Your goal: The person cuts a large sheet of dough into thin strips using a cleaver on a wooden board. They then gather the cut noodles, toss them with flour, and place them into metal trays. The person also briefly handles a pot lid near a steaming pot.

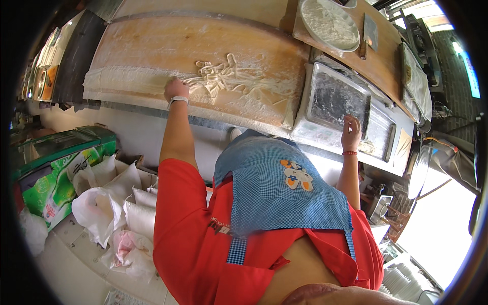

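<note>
My left hand (176, 89), with a white band on the wrist, rests curled on the floured wooden board. Against it on one side lies a long folded sheet of pale dough (126, 82); on the other, a loose tangle of flat cut noodles (225, 78) fans out from the hand. Its fingertips are turned away from me, so whether they grip the dough is hidden. My right hand (351, 131), wearing a red bracelet, hovers with bent fingers by the near rim of a flour-dusted metal tray (335, 93). I cannot tell whether anything small is between those fingers.
Beyond the tray stand a large bowl of flour (331, 26) and a wooden-handled dough scraper (369, 36). A second metal tray (377, 129) sits to the right of the first. White sacks (139, 213) and a green printed box (63, 179) are on the floor at left.
</note>
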Tool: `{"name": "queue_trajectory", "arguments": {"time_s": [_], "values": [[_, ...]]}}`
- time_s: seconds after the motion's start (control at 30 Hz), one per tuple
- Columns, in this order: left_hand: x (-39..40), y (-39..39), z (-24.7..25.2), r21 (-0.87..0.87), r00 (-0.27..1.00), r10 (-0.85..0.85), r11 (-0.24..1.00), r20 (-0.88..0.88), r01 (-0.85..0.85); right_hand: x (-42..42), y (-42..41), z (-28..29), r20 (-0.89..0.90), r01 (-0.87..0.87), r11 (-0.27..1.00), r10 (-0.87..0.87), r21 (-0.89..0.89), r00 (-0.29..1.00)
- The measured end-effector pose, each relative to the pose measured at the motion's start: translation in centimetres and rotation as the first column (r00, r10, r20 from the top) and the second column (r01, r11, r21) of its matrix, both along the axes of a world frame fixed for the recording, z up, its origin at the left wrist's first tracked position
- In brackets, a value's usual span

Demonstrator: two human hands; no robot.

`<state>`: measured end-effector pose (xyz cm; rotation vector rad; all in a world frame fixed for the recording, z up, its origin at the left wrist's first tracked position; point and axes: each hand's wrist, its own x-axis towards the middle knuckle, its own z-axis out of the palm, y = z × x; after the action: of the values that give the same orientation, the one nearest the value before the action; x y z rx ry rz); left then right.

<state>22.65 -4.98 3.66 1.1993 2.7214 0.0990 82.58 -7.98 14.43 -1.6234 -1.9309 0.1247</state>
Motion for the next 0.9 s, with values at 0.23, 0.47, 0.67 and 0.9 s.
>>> {"name": "queue_trajectory", "arguments": {"time_s": [0.23,0.47,0.67,0.9], "values": [[-3.0,0.0,-0.9,0.136,0.991,0.134,0.982,-0.009,-0.132,0.7,-0.3,-0.3,-0.071,0.024,0.994,-0.032,-0.102,0.997],[-2.1,-0.3,0.0,0.127,0.998,-0.03,0.992,0.062,0.022,1.7,-0.2,-0.9,-0.019,0.065,0.985,-0.069,-0.157,0.997],[-3.1,-0.5,-1.4,0.134,0.981,-0.136,0.979,-0.142,0.155,1.3,1.6,-1.2,-0.051,0.036,0.984,-0.045,-0.175,0.998],[-1.2,-1.8,-1.1,0.316,0.982,-0.18,0.936,0.056,0.154,-3.6,3.2,-1.4,-0.237,-0.045,0.976,-0.007,-0.211,0.971]]}}
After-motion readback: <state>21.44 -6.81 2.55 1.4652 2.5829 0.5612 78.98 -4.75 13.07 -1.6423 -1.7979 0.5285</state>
